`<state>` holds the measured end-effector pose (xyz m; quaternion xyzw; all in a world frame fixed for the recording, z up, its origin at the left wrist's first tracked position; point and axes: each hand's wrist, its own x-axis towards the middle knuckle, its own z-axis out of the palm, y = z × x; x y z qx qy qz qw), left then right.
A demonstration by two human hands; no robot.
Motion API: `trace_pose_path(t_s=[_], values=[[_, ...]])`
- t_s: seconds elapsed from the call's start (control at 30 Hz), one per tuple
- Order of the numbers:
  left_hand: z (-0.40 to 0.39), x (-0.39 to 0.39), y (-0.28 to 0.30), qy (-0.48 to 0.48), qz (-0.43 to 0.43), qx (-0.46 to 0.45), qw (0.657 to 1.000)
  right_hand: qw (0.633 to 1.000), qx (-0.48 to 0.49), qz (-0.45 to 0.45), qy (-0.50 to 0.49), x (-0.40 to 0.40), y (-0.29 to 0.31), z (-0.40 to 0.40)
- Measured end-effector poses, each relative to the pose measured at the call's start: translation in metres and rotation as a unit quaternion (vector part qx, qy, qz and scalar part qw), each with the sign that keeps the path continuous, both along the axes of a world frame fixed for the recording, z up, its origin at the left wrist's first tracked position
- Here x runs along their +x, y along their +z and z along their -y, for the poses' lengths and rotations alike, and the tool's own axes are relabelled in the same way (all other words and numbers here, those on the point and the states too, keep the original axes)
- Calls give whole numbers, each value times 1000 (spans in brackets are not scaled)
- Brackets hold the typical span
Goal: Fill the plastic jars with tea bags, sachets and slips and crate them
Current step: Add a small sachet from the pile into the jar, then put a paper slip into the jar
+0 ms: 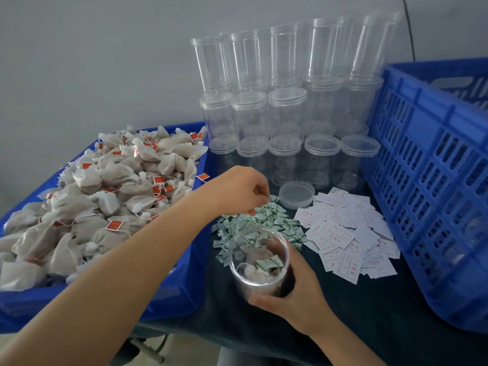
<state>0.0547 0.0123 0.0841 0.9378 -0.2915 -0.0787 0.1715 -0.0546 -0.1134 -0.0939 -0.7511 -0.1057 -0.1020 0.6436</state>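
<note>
Clear jar (260,262) upright in my right grip (295,294); slips (343,239) lie just right; left grip (237,190) curled over sachets (266,220), contents unclear.

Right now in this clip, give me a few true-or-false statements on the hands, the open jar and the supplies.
1. The right hand holds the open jar. True.
2. The open jar is empty. False: tea bags and a green sachet lie in it.
3. The left hand is over the green sachets. True.
4. The loose lid is on the open jar. False: it lies on the table, near the paper slips.
5. The tea bags are piled in the blue crate on the right. False: they fill the blue bin on the left.
</note>
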Motion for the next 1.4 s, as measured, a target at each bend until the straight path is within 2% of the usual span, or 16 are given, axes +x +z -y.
trace_pose_path(t_s=[0.3, 0.37, 0.57, 0.67, 0.77, 0.93, 1.13, 1.4], values=[[85, 23, -60, -54, -1, 48, 997, 994, 6, 13, -105, -31, 4, 55], [100, 23, -71, -55, -23, 43, 997, 992, 17, 3, -123, -33, 1, 63], [118, 19, -100, -97, -65, 108, 987, 990, 29, -9, -138, -35, -8, 76], [117, 19, -109, -61, -83, 69, 992, 991, 36, -9, -130, -35, -11, 76], [118, 23, -109, -29, -155, 31, 987, 991, 40, -7, -126, -35, -9, 75], [120, 33, -103, -72, -194, 83, 975, 991, 54, -13, -121, -35, -8, 74], [132, 30, -114, -28, -126, 40, 991, 989, 67, -22, -128, -37, -4, 72], [123, 25, -114, 6, -107, -66, 992, 988, 58, -40, -134, -36, -7, 74]])
